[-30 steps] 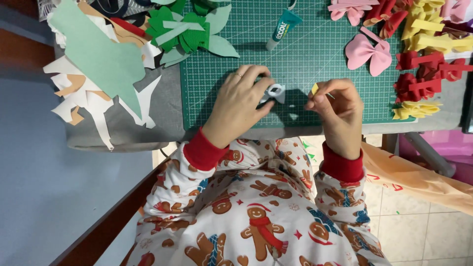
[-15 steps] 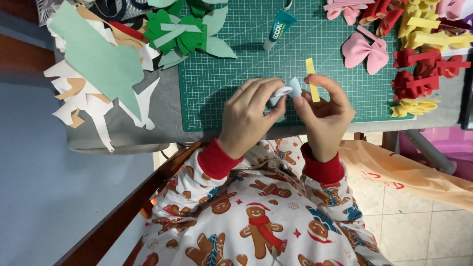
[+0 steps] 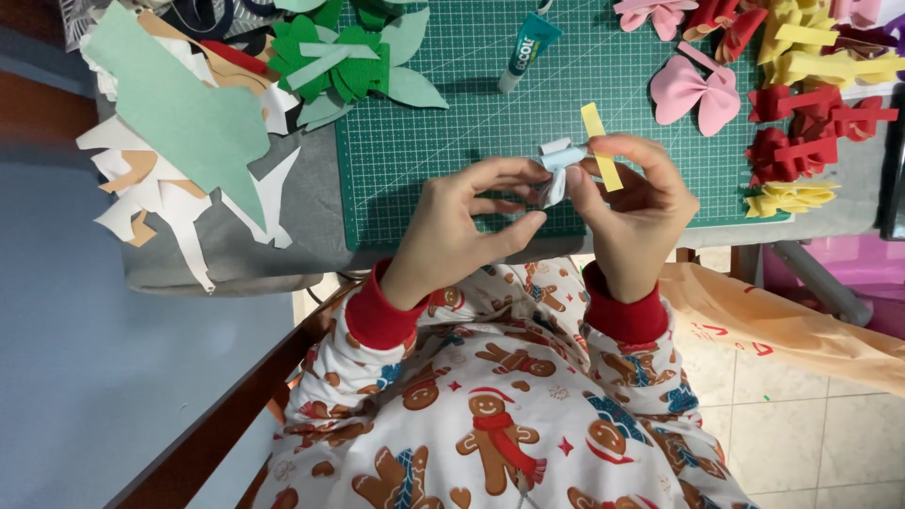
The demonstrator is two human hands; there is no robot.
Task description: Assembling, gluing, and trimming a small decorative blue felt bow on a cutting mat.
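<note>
1. A small pale blue folded piece (image 3: 558,168) is held above the near edge of the green cutting mat (image 3: 424,160), between both hands and closest to the body.
2. The right hand (image 3: 633,212) has its grip pressed together on the blue piece from the right side, thumb below and forefinger on top; a narrow yellow strip (image 3: 600,146) is pinched in the same grip, just beside the blue piece and touching it.
3. The yellow strip's long axis runs nearly upright in the head view, tilted slightly, crossing the blue piece's shorter width.
4. The left hand (image 3: 462,226) lies just left of the blue piece, its grip partly spread; its fingertips reach toward the piece, and whether they touch it cannot be told.
5. Farther out on the mat, a glue tube (image 3: 528,49) lies tilted, well apart from both hands.
6. To the right, a pink bow (image 3: 696,92) and red bows (image 3: 801,132) and yellow bows (image 3: 820,57) are piled.
7. To the far left, green bows (image 3: 344,61) and paper offcuts (image 3: 179,160) rest on the table (image 3: 311,236); nothing stands between hands and glue.
</note>
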